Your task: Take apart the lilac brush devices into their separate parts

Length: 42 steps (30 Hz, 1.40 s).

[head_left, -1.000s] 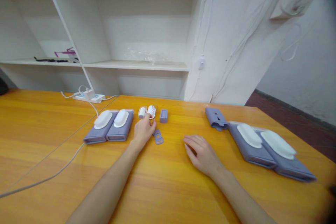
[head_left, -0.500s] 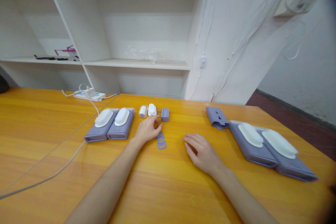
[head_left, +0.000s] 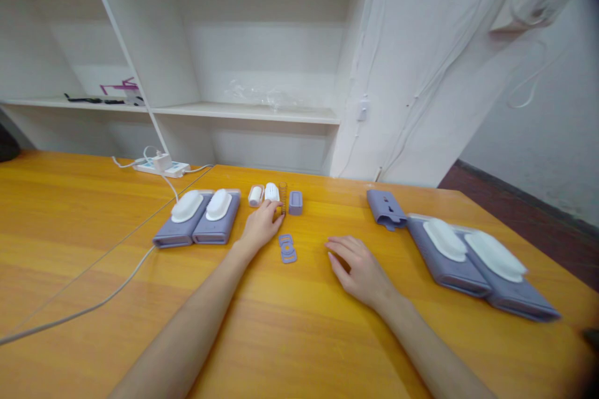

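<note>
My left hand (head_left: 261,225) is at the middle of the table, thumb and forefinger slightly apart, the tips right beside a thin coil spring (head_left: 283,198). Whether they still touch it is hard to tell. Just left of the spring lie a white ribbed part (head_left: 271,192) and a small clear-and-white cylinder piece (head_left: 255,196). To its right stands a small purple block-shaped cap (head_left: 296,202). Nearer me lies a flat purple plate with cut-outs (head_left: 287,249). My right hand (head_left: 360,268) rests on the table with loosely spread fingers, holding nothing.
Two purple cases with white oval tops (head_left: 218,218) lie at left, two more (head_left: 461,259) at right. A hollow purple housing (head_left: 386,209) lies behind the right pair. A power strip (head_left: 161,166) and cables (head_left: 84,315) are at left; white shelves (head_left: 248,111) stand behind.
My left hand has drawn back slightly left off the spring, which now shows along its length, straighter than before. The flat purple plate is uncovered. My right hand has stayed put.
</note>
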Each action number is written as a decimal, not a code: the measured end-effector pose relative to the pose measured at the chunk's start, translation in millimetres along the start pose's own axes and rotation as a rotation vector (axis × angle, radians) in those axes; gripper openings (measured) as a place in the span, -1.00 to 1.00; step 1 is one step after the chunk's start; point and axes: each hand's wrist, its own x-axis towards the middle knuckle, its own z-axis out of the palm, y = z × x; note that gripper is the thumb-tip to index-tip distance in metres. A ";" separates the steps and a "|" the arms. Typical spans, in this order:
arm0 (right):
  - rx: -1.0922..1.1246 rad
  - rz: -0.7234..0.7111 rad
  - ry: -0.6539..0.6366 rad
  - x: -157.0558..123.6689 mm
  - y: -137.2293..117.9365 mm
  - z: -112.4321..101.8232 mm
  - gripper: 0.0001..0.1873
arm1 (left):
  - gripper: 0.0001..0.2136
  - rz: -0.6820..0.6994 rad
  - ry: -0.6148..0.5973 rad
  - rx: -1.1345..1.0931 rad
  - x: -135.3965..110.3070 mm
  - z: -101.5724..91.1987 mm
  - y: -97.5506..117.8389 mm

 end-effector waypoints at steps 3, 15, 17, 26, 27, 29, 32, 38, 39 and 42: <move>0.005 -0.005 0.003 0.5 0.7 0.0 -0.73 | -0.71 -0.061 0.043 0.060 -0.2 -1.6 1.9; 0.001 -0.001 0.022 3.6 -0.3 -0.4 -0.73 | -0.66 0.036 0.131 0.268 0.6 0.5 4.8; 0.000 -0.004 0.022 4.1 0.4 -0.2 -0.73 | -0.69 0.020 0.146 0.285 0.6 0.5 5.7; -0.006 -0.002 0.012 4.3 0.4 -0.7 -0.73 | -0.71 0.008 0.180 0.338 0.8 1.7 7.8; -0.010 -0.004 0.017 4.3 0.4 -0.6 -0.73 | -0.71 0.013 0.172 0.340 1.0 2.0 7.6; -0.016 -0.009 0.024 4.3 0.5 -0.3 -0.74 | -0.69 0.018 0.153 0.349 1.4 2.3 7.1; -0.017 -0.011 0.028 4.3 0.8 0.0 -0.74 | -0.68 0.012 0.128 0.349 1.8 1.9 7.0; -0.008 -0.002 0.013 4.2 1.0 0.1 -0.74 | -0.68 -0.008 0.107 0.355 1.4 -3.1 11.7; -0.007 0.000 0.010 4.2 0.9 0.2 -0.74 | -0.68 -0.014 0.109 0.365 1.2 -4.0 12.5; -0.007 0.003 0.005 4.2 0.6 0.5 -0.74 | -0.68 -0.022 0.119 0.388 0.7 -5.8 13.5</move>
